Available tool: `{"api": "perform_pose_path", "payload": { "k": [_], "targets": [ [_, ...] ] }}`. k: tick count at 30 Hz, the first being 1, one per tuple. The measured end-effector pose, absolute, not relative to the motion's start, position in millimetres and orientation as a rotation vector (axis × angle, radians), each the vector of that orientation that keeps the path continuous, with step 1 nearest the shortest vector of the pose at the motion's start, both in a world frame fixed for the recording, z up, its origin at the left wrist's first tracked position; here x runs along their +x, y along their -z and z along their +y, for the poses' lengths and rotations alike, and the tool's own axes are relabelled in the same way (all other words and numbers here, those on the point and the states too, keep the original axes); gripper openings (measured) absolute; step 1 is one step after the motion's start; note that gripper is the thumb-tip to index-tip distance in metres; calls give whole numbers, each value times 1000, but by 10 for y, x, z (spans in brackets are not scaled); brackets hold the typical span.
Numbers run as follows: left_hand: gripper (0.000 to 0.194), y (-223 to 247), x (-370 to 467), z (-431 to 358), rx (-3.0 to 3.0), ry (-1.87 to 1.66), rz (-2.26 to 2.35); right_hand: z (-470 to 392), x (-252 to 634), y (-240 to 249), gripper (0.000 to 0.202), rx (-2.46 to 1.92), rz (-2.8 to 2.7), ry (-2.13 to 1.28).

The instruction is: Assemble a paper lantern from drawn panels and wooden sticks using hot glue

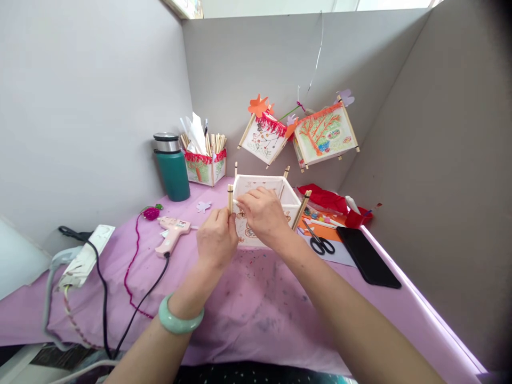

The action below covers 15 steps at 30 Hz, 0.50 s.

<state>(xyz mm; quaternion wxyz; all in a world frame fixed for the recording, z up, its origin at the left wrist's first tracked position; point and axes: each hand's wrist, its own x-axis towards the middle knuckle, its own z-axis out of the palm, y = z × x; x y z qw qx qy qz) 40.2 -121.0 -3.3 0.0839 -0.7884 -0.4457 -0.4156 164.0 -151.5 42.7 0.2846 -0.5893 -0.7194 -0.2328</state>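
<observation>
A white paper lantern box [294, 198] with drawings on its sides and wooden sticks at its corners stands on the purple cloth in front of me. My left hand [217, 234] is closed around its near left corner stick [230, 198]. Across the front panel reaches my right hand [264, 213], its fingers pinched at the top edge beside that same stick. Whether anything small sits between the right fingertips is hidden. A pale pink glue gun [174, 233] lies to the left of my left hand.
On the left are a teal tumbler [172, 173], a decorated stick holder [204, 169], magenta yarn [151, 214] and a power strip [87, 255]. Two finished lanterns [326, 136] hang behind. Scissors [321, 242], a black phone-like slab [368, 257] and a red cup [353, 219] lie at right.
</observation>
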Motion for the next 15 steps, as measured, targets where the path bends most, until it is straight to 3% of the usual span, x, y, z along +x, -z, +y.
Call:
{"api": "perform_pose_path", "payload": {
  "k": [15],
  "targets": [
    [23,8,377,-1221,-2418,1434,-1297,-1643,1686,-395,21,-1559,-1860,697]
  ]
}}
